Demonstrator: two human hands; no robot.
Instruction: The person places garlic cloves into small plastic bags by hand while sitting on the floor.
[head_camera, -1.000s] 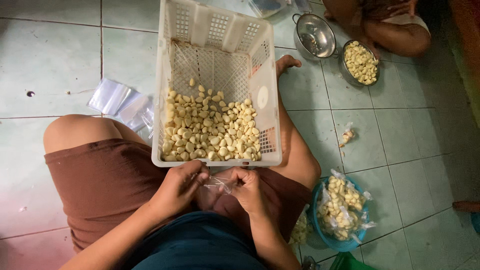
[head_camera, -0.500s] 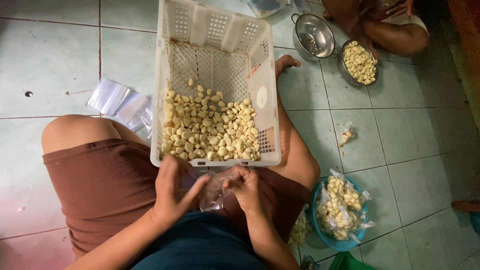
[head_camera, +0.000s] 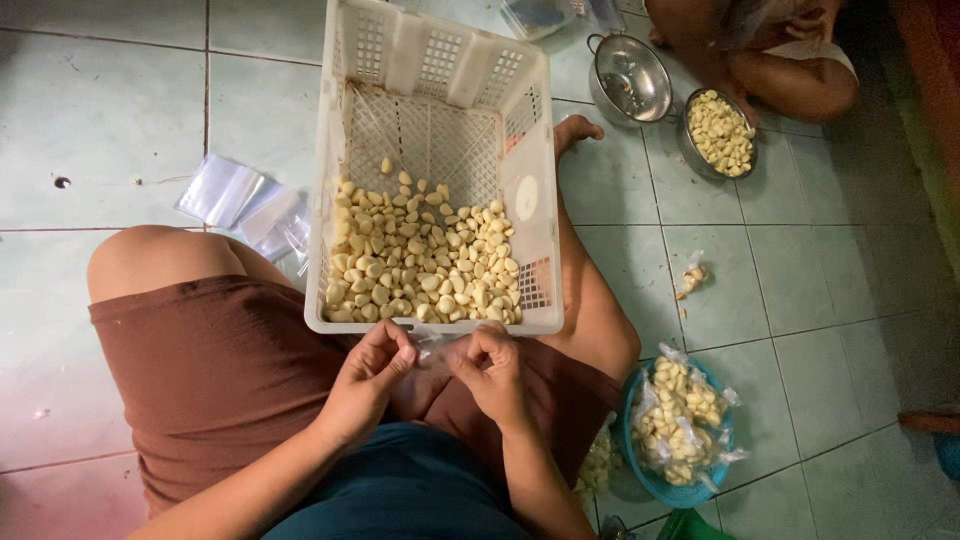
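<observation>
A white plastic crate (head_camera: 350, 140) rests on the floor against my legs, its near half covered with peeled garlic cloves (head_camera: 420, 265). Just in front of its near rim, over my lap, my left hand (head_camera: 368, 382) and my right hand (head_camera: 494, 372) pinch the two sides of a small clear plastic bag (head_camera: 432, 350) between their fingertips. The bag is mostly hidden by my fingers.
Clear plastic bags (head_camera: 245, 205) lie on the tiled floor left of the crate. A blue bowl (head_camera: 660, 485) with filled garlic bags sits at my right. Beyond it another person sits by a metal bowl of cloves (head_camera: 720, 132) and an empty metal colander (head_camera: 630, 80).
My left hand, spread open with the bag hanging lower half a second ago, has closed back on the bag. Both hands have come up to the crate's rim.
</observation>
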